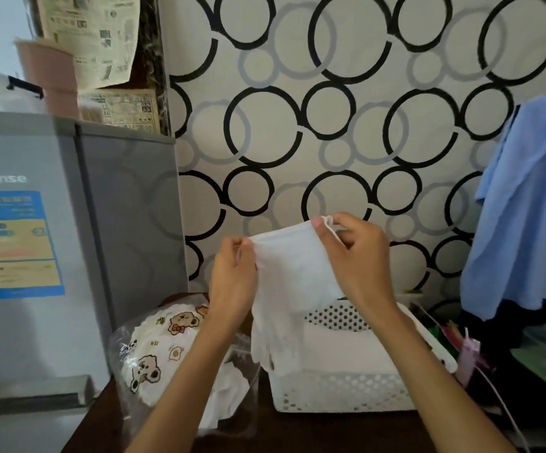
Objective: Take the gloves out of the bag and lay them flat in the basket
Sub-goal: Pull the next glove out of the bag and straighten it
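Note:
A white glove (289, 279) hangs in the air, cuff up and fingers down, above the near left corner of the white perforated basket (340, 392). My left hand (232, 279) pinches the cuff's left edge and my right hand (356, 256) pinches its right edge, stretching the opening between them. White fabric lies flat inside the basket. A clear plastic bag (180, 358) sits on the dark table to the basket's left, holding white gloves printed with cartoon bears.
A grey fridge (52, 240) stands at the left. A blue cloth (526, 207) hangs at the right over dark clutter and a thin white cable. A curtain with black and grey rings hangs behind the basket.

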### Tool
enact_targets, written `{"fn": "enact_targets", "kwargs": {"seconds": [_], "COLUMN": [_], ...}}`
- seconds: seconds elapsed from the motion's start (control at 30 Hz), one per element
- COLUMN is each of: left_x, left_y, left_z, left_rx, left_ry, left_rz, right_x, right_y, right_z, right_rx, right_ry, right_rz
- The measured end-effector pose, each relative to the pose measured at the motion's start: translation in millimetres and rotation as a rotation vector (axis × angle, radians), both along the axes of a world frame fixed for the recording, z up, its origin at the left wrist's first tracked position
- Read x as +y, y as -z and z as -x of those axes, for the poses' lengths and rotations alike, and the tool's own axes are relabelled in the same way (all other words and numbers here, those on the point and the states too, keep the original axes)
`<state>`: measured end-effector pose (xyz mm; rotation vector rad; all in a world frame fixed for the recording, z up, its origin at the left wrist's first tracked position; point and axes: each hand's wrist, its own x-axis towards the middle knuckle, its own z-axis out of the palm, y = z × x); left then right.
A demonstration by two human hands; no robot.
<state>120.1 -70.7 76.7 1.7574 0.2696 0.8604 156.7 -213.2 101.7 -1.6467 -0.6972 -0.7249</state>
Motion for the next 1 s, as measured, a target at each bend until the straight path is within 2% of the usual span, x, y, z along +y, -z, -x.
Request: {"fn": "enact_targets", "kwargs": {"seconds": [0.13, 0.2, 0.23, 0.3, 0.37, 0.47, 0.53, 0.67, 0.8, 0.87, 1.0], "left_x": [-8, -7, -6, 0, 6, 2, -5, -18, -34, -38, -29], "left_y": [-9, -5, 2, 23, 46, 68, 73, 80, 81, 82, 79], "left_z": [0, -9, -18, -41, -66, -94, -107, -128, -135, -137, -125], "left_rx": [-0.204, -0.183, -0.102, 0.153, 0.386, 0.550, 0.564, 0.566, 0.391, 0.356, 0.424], "left_ry": [-0.343, -0.392, -0.371, -0.210, 0.029, 0.213, 0.231, 0.245, 0.143, 0.144, 0.226], "left_rz": [-0.156, -0.275, -0.346, -0.499, -0.616, -0.760, -0.905, -1.042, -1.210, -1.222, -1.124], "right_x": [21, 22, 18, 3, -19, -49, -61, -76, -78, -77, -84], "right_y": [7, 20, 29, 53, 75, 103, 114, 121, 121, 120, 109], "right_z": [3, -9, -18, -40, -62, -91, -105, -114, -110, -109, -94], "right_rx": [0.229, 0.412, 0.491, 0.587, 0.641, 0.664, 0.662, 0.596, 0.526, 0.528, 0.527], "right_ry": [-0.156, -0.165, -0.135, -0.051, 0.069, 0.225, 0.307, 0.430, 0.489, 0.493, 0.475], "right_rz": [-0.234, -0.261, -0.248, -0.149, 0.034, 0.347, 0.535, 0.734, 0.825, 0.851, 0.996]}}
